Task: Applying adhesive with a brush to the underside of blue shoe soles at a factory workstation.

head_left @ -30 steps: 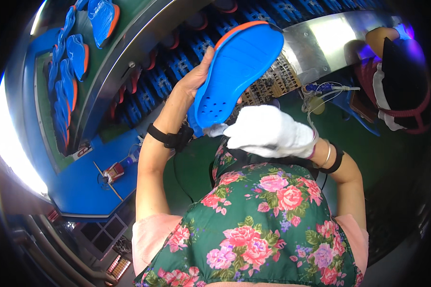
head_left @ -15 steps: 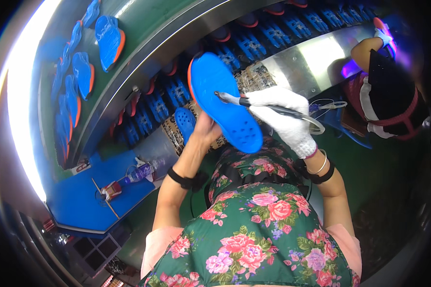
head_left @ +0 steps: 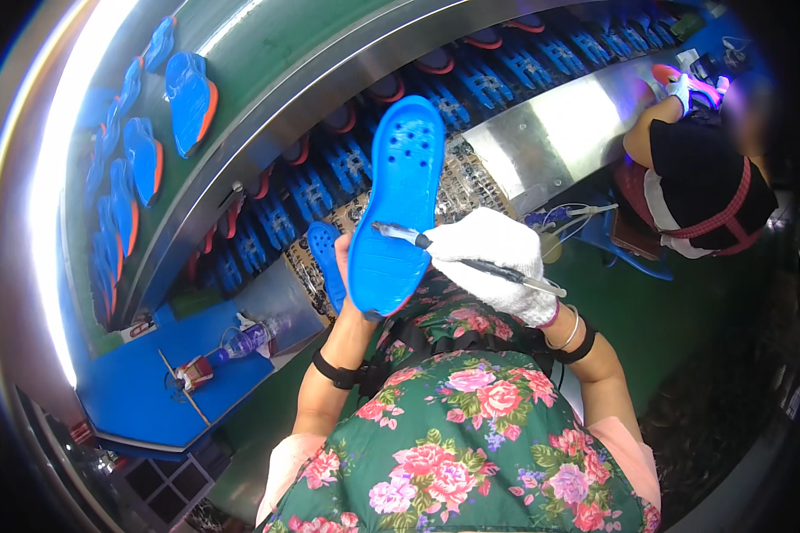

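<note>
My left hand (head_left: 351,311) is bare and grips a blue shoe sole (head_left: 400,200) from beneath; most of its fingers are hidden behind it. The sole stands nearly upright in view, its wet-looking inner face toward me and a cluster of small holes at the far end. In a white knitted glove, my right hand (head_left: 489,258) is closed round a brush (head_left: 404,234) with a dark slim handle. The bristle tip meets the sole near its middle left edge. Another blue sole (head_left: 327,258) lies just left of my left hand, partly covered.
Blue soles with orange edges (head_left: 191,102) lie on a green surface at the far left. A metal-edged rack (head_left: 507,71) holds several blue pieces. Cardboard covered in tape (head_left: 471,182) lies beyond my hands. A bottle (head_left: 244,339) rests on a blue table (head_left: 133,382). A co-worker (head_left: 702,169) sits at the right.
The sole has been turned round, so its holed end now points away from me instead of toward the lower right. The brush has shifted lower and left with my right hand.
</note>
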Motion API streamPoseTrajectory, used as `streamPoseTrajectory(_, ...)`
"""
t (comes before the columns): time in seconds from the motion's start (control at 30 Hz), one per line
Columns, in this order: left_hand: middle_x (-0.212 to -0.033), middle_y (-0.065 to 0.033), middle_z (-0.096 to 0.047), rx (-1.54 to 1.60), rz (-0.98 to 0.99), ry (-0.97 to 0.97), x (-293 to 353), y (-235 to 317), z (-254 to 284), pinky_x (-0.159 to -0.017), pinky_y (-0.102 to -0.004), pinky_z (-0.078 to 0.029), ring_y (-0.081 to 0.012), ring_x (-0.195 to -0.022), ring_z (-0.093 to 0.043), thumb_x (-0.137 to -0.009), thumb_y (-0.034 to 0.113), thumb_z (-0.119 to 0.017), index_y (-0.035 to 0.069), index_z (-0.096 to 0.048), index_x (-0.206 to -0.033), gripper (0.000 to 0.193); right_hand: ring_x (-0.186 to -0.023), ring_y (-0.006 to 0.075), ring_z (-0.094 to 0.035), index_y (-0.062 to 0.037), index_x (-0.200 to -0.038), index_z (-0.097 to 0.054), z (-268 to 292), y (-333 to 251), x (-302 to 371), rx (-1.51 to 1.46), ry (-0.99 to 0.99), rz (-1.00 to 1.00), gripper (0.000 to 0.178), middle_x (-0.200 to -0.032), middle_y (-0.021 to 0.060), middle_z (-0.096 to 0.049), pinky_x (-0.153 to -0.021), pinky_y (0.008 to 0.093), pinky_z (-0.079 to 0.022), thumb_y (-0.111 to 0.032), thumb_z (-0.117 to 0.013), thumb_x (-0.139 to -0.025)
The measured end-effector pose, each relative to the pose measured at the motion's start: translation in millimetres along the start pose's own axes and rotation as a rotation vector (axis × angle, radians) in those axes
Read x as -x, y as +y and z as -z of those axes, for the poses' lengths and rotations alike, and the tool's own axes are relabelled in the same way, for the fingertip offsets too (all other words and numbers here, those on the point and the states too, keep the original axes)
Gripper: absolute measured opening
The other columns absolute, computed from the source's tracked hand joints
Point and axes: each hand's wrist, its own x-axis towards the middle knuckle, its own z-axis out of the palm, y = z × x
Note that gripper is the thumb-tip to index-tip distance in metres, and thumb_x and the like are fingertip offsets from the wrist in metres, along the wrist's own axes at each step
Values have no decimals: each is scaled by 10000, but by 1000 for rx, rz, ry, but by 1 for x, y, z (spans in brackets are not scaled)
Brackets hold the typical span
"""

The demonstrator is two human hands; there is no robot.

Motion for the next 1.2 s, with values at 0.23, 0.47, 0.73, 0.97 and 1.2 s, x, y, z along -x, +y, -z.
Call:
streamPoseTrajectory(0.23, -1586, -213, -388, -340, -179, 113, -13, -25, -7, -1162, -606, -363, -409, -1418, -435, -795, 695, -703, 85, -209, -1619, 1138, -777, 222, -717, -83, -955, -791, 1, -11, -21, 121, 52, 70, 248, -952, 84, -775, -681, 333, -565, -31, -850, -720)
streamPoseTrajectory(0.47, -1537, -164, -463, -467, -191, 311, -3, -30, -11, -1153, -593, -386, -383, -1387, -475, -816, 714, -680, 146, -342, -1578, 1009, -959, 285, -702, -59, -1175, -755, 10, -3, -54, 166, -2, 207, 402, -1131, 127, -745, -824, 385, -563, -55, -779, -774)
streamPoseTrajectory(0.73, -1496, -173, -518, -497, -203, 332, 1, -30, 6, -1158, -572, -403, -356, -1356, -526, -817, 572, -775, 109, -388, -1547, 947, -939, 290, -715, -41, -1142, -758, -7, -17, -46, 165, -75, 189, 355, -1159, 143, -746, -807, 371, -557, -36, -769, -787)
streamPoseTrajectory(0.97, -1524, -134, -499, -487, -299, 264, -5, -27, 4, -1163, -562, -400, -349, -1377, -509, -885, 634, -662, 139, -379, -1562, 886, -939, 288, -716, -56, -1142, -762, -7, -8, -36, -12, 89, 8, 357, -1146, 135, -749, -812, 375, -557, -37, -771, -785)
streamPoseTrajectory(1.2, -1628, -146, -345, -559, -281, 147, -27, -26, -22, -1213, -569, -314, -367, -1452, -405, -823, 696, -695, 68, -236, -1601, 1100, -892, 257, -728, -35, -999, -774, -26, -16, -29, -70, 96, 2, 228, -1022, 147, -766, -786, 363, -571, 2, -786, -775)
